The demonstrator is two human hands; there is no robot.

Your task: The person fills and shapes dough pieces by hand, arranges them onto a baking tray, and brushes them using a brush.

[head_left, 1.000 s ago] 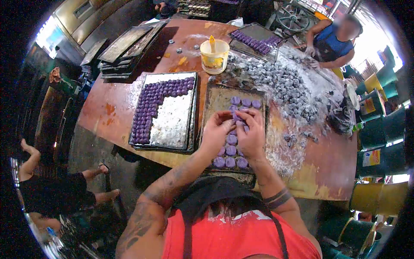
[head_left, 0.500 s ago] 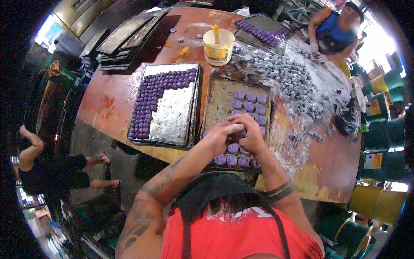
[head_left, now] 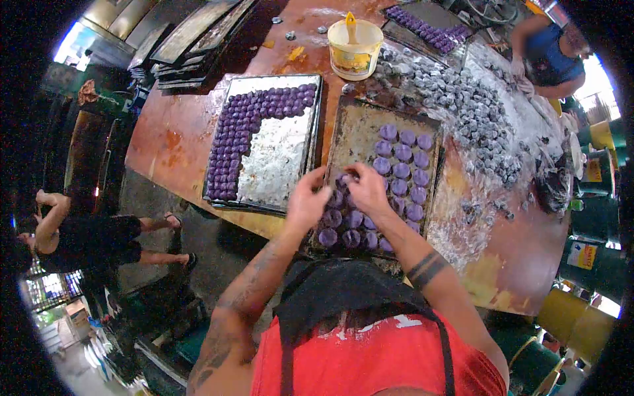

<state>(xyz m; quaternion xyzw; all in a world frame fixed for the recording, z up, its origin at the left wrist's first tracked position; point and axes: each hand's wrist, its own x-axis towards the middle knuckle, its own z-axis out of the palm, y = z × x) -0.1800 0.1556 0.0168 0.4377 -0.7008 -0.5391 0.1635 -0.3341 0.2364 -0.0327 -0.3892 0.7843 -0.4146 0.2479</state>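
Flattened purple dough pieces (head_left: 400, 169) lie in rows on a worn baking tray (head_left: 356, 129) in front of me. My right hand (head_left: 368, 191) is over the tray's left part, its fingertips closed on a purple dough piece (head_left: 343, 179) at the tray surface. Beside it, my left hand (head_left: 308, 203) hovers at the tray's left edge with fingers apart and nothing in them. The right hand partly hides the dough pieces under it.
Left of it is another tray (head_left: 274, 155) with dark purple balls (head_left: 228, 148) along two sides. Behind stands a bucket (head_left: 354, 56) with a brush (head_left: 351, 30). Floured balls (head_left: 479, 125) cover the table's right side. A co-worker (head_left: 551, 56) is far right; another person (head_left: 92, 244) is left.
My hands were clasped together around a purple dough piece and have come apart. The left moved left, and the right lowered the piece to the tray. The whole view has shifted slightly.
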